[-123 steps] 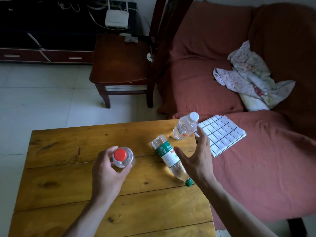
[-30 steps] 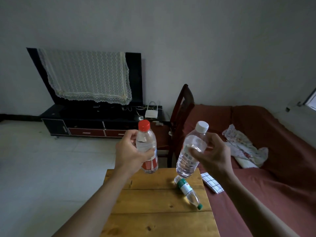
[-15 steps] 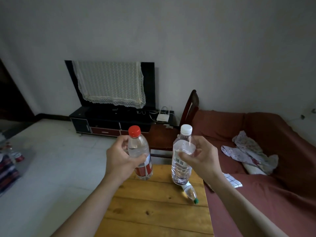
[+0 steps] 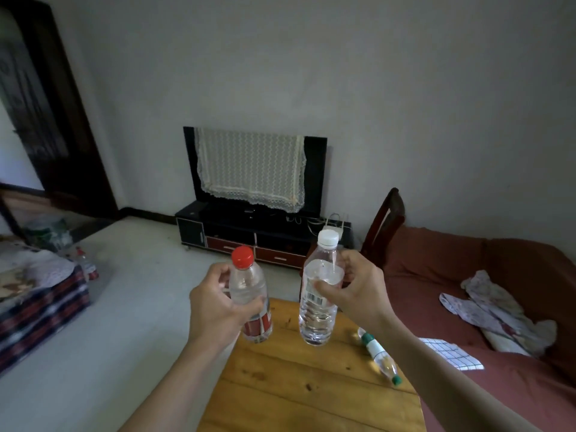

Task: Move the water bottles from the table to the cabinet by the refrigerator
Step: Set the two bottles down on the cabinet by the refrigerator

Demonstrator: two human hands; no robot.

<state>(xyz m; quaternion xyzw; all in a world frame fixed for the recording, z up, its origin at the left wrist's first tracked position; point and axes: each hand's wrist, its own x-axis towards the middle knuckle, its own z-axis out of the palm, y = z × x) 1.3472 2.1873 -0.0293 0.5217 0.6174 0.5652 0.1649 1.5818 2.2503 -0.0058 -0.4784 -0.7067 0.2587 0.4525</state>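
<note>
My left hand (image 4: 215,304) grips a clear bottle with a red cap and red label (image 4: 249,288), held upright above the far left edge of the wooden table (image 4: 299,394). My right hand (image 4: 355,288) grips a taller clear bottle with a white cap (image 4: 319,307), also upright in the air. A third bottle with a green cap and green-white label (image 4: 378,357) lies on its side on the table's right part, under my right forearm. No cabinet or refrigerator shows in this view.
A red sofa (image 4: 452,275) with a crumpled cloth (image 4: 495,310) and a checked cloth (image 4: 452,353) lies right. A dark chair (image 4: 386,226) stands behind the table. A TV stand (image 4: 258,235) is by the far wall. Stacked blankets (image 4: 34,294) and a doorway (image 4: 37,120) are left.
Both bottles have been lifted off the table and stay in my hands. The view has swung left, bringing the doorway and blankets into sight. The green-capped bottle stays lying on the table.
</note>
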